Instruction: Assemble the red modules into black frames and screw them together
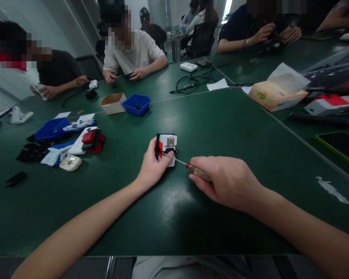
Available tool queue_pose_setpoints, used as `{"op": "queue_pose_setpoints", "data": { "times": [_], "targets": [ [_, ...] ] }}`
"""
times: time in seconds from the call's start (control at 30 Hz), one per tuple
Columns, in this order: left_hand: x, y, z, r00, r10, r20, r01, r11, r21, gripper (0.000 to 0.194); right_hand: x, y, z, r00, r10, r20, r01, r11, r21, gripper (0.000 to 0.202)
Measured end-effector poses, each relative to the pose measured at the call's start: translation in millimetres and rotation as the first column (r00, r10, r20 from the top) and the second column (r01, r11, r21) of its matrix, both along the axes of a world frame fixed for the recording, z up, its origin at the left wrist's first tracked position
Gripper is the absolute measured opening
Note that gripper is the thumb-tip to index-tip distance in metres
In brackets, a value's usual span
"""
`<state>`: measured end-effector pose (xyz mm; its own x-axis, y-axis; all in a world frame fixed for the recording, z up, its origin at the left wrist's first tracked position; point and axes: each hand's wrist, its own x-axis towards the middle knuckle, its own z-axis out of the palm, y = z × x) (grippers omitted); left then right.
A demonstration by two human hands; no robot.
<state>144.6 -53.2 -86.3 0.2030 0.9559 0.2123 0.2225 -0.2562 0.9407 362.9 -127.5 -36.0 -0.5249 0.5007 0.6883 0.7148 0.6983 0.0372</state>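
My left hand (153, 164) is closed round a small white, black and red device (171, 142) and holds it just over the green table. Its thumb presses on the device's lower half, and a metal plate shows near the top. In my right hand (229, 178) is a screwdriver (199, 172) with a clear, red-collared handle. The thin shaft points left, and its tip meets the black part of the device beside my left thumb. Whether a screw sits under the tip is too small to tell.
The green table (128, 232) carries a blue bin (136, 104) beside a cardboard box (113, 104). Gloves (56, 153), black parts (31, 150) and a white round object (71, 163) lie left. A tissue box (276, 95) and phone (341, 149) are right. Several people sit beyond.
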Motion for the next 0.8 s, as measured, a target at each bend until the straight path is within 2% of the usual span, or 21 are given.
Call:
{"op": "queue_pose_setpoints", "data": {
  "times": [0.1,0.3,0.53,0.67,0.8],
  "targets": [
    [0.0,0.0,-0.4,1.000,0.007,0.008,-0.007,1.000,-0.011,0.055,0.2,-0.1,0.9,1.000,0.007,0.030,-0.006,1.000,-0.014,0.030],
    [0.9,-0.8,1.7,1.000,-0.001,0.002,0.001,1.000,0.003,0.055,5.5,2.6,2.6,0.997,-0.071,0.042,0.072,0.997,-0.030,0.040],
    [-0.4,0.1,-0.3,1.000,0.004,-0.008,-0.004,1.000,0.001,0.055,3.2,2.0,-1.5,0.996,0.025,0.082,-0.020,0.998,-0.068,0.026],
    [0.1,-0.3,-0.3,1.000,-0.002,0.011,0.002,1.000,-0.010,0.056,5.3,2.1,1.3,0.998,-0.014,0.065,0.015,1.000,-0.017,0.035],
    [-0.4,0.0,0.1,0.999,-0.007,0.042,0.009,0.999,-0.042,0.054,6.1,3.6,0.0,0.995,-0.050,0.089,0.052,0.998,-0.023,0.040]
  ]
}}
